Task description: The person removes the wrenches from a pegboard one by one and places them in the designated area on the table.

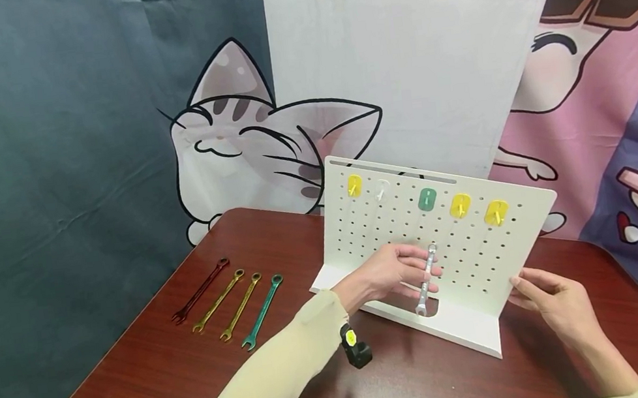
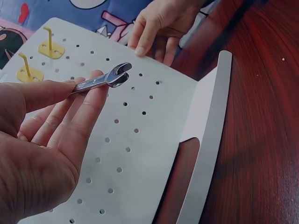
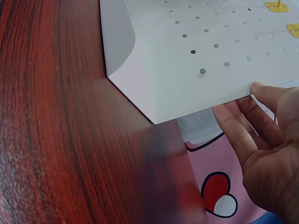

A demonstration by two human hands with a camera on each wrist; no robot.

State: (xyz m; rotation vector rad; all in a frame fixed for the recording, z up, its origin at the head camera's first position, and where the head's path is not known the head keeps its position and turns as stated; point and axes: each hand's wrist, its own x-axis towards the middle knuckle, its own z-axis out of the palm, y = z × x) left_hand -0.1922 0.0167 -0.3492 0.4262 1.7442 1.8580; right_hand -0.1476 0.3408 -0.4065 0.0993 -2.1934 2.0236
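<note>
In front of a white pegboard (image 1: 399, 229) my left hand (image 1: 395, 272) pinches a silver combination wrench (image 1: 426, 279) between thumb and fingers. Its open-jaw end points down in the head view, its ring end up. The left wrist view shows the open-jaw end of the wrench (image 2: 110, 78) sticking out past the fingertips. With thumb in front and fingers behind, my right hand (image 1: 562, 306) grips the board's right edge, seen closer in the right wrist view (image 3: 266, 130). Yellow hooks (image 1: 460, 206), a green hook (image 1: 427, 199) and a whitish hook (image 1: 382, 190) line the board's upper part.
To the left on the brown table (image 1: 138, 377) lie a red wrench (image 1: 201, 291), two yellow wrenches (image 1: 218, 301) and a green wrench (image 1: 263, 312), side by side. The board's base (image 1: 463, 327) reaches toward me and has a cutout. Printed cloth (image 1: 397, 52) hangs behind.
</note>
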